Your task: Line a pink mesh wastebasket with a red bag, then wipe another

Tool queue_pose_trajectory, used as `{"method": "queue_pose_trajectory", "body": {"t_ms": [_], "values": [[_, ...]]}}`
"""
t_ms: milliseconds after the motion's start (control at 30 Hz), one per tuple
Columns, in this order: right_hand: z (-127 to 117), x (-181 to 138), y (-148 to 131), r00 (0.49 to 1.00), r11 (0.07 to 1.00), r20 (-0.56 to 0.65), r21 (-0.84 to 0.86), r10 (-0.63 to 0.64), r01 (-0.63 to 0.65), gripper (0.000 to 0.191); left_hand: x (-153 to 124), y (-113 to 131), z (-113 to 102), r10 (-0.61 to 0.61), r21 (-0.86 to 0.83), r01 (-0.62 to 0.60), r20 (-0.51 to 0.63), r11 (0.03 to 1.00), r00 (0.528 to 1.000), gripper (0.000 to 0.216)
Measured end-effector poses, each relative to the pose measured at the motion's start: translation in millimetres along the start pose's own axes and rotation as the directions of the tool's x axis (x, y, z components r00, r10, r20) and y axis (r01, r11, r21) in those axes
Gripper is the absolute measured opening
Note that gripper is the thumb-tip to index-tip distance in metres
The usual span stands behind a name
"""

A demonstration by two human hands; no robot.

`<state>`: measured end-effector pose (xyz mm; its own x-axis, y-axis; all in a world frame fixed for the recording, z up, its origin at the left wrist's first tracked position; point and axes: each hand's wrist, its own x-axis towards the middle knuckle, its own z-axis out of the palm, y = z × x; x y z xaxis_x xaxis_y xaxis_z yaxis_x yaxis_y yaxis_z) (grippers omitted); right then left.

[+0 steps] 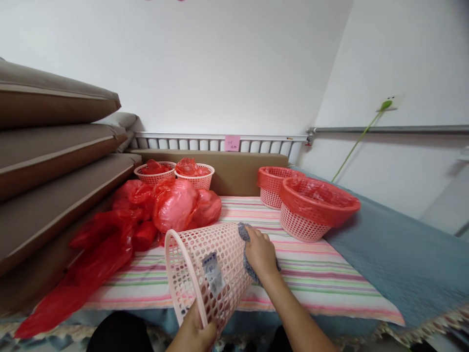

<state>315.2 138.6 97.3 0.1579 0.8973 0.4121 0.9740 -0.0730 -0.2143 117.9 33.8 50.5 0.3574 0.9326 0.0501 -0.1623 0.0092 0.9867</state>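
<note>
A pale pink perforated plastic wastebasket [230,244] lies tilted on its side in front of me, its open rim facing left and a label [213,274] on its wall. My left hand [198,327] grips the rim at the lower edge, fingers partly hidden inside the basket. Against the basket's base, my right hand [261,252] presses a grey-blue cloth [251,264], fingers closed over it. Red plastic bags [176,203] are heaped just beyond the basket, to the left.
Two wastebaskets with red liners [320,203] stand at the right. Behind the bag heap, two pink baskets [196,176] hold red plastic. Stacked brown cushions [54,142] rise at left. A striped cloth [311,278] covers the blue surface [395,254]; a radiator [186,142] runs behind.
</note>
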Motion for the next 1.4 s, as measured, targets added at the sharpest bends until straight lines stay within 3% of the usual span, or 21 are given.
{"method": "queue_pose_trajectory", "body": {"t_ms": [133,233,400,500,600,667,800,900,1000,1100,1233,1400], "values": [[-12.9,-14.5,-33.7,0.989,0.989,0.041,0.045,-0.140,0.138,0.049,-2.7,-6.1,-0.3,0.034,0.019,-0.034,0.028,0.999,0.999,0.066],[-28.0,-30.5,-64.8,0.952,0.945,0.061,0.161,-0.299,0.286,0.048,-3.2,-10.1,0.5,0.056,-0.062,-0.053,0.049,0.997,0.997,0.065],[-63.7,-63.2,-104.3,0.821,0.791,0.078,0.330,-0.566,0.515,0.045,-0.4,-24.2,-4.2,0.077,-0.076,-0.076,0.020,0.994,0.997,0.061],[-72.5,-70.6,-110.9,0.776,0.747,0.088,0.358,-0.625,0.561,0.045,2.4,-28.6,-6.4,0.056,-0.005,-0.056,0.034,0.998,0.998,0.060],[-60.5,-56.8,-98.3,0.799,0.766,0.098,0.373,-0.594,0.524,0.048,3.0,-27.8,-4.9,0.061,-0.002,-0.061,0.028,0.998,0.998,0.065],[-44.8,-36.9,-78.1,0.846,0.819,0.112,0.345,-0.521,0.458,0.050,1.2,-26.5,-3.6,0.051,-0.002,-0.051,0.044,0.999,0.998,0.068],[-15.0,5.8,-23.4,0.973,0.978,0.141,0.131,-0.182,0.164,0.049,-3.5,-25.6,-3.3,0.012,0.034,-0.015,0.095,0.999,0.995,0.068],[-3.8,19.8,6.2,0.991,0.998,0.125,0.039,-0.046,0.041,0.047,-3.8,-26.5,-3.5,0.023,0.063,-0.030,0.113,0.998,0.993,0.066],[-1.1,17.2,13.4,0.996,1.000,0.091,-0.002,-0.023,0.023,0.045,-2.0,-25.2,-2.2,0.038,0.053,-0.045,0.124,0.998,0.992,0.067],[-1.7,9.6,6.6,0.997,0.999,0.068,-0.037,-0.027,0.030,0.044,1.8,-14.6,-0.8,0.068,0.037,-0.066,-0.063,0.997,0.996,0.061],[-2.2,2.5,-2.9,0.998,0.997,0.047,-0.070,-0.031,0.034,0.044,11.0,12.7,-3.8,0.059,0.057,-0.039,-0.414,0.998,0.909,0.055],[-2.9,-3.1,-7.2,0.998,0.997,0.023,-0.058,-0.057,0.059,0.044,21.2,35.6,-14.1,-0.121,-0.041,0.117,-0.498,0.992,0.859,0.046]]}}
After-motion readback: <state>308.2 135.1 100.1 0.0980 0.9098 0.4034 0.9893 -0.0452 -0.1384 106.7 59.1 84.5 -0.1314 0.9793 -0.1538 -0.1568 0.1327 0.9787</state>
